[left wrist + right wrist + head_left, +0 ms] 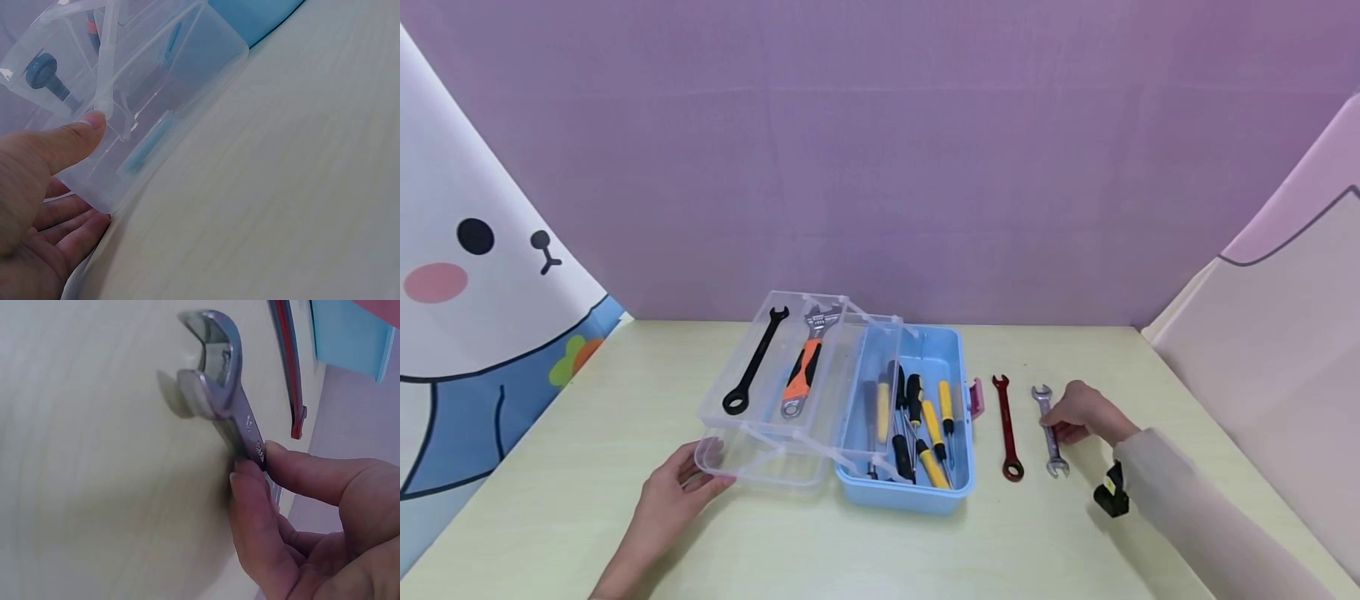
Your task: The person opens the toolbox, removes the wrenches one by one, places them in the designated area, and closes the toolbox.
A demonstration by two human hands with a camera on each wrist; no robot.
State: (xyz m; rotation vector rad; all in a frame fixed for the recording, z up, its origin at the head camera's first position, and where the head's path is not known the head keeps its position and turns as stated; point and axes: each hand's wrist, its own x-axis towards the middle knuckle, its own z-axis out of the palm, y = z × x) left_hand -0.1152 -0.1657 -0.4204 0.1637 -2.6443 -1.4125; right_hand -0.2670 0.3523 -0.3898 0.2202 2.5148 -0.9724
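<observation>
My right hand [1086, 412] pinches a silver open-end wrench [1051, 442] by its shaft between thumb and fingers. In the right wrist view the wrench's open end [215, 362] tilts a little off the table, its shadow beside it. My left hand [673, 492] holds the near left corner of the toolbox's clear lid [808, 468], thumb over the edge and fingers at its outer side. The blue toolbox [910, 498] stands open, with several screwdrivers [931, 425] inside. On the clear tray [778, 367] lie a black combination wrench [756, 362] and an orange-handled adjustable wrench [805, 367].
A red combination wrench [1007, 429] lies between the toolbox and the silver wrench. The pink latch [976, 398] sticks out from the box's right side. A purple backdrop [880, 167] rises behind the table [760, 550], with printed cloth panels at both sides.
</observation>
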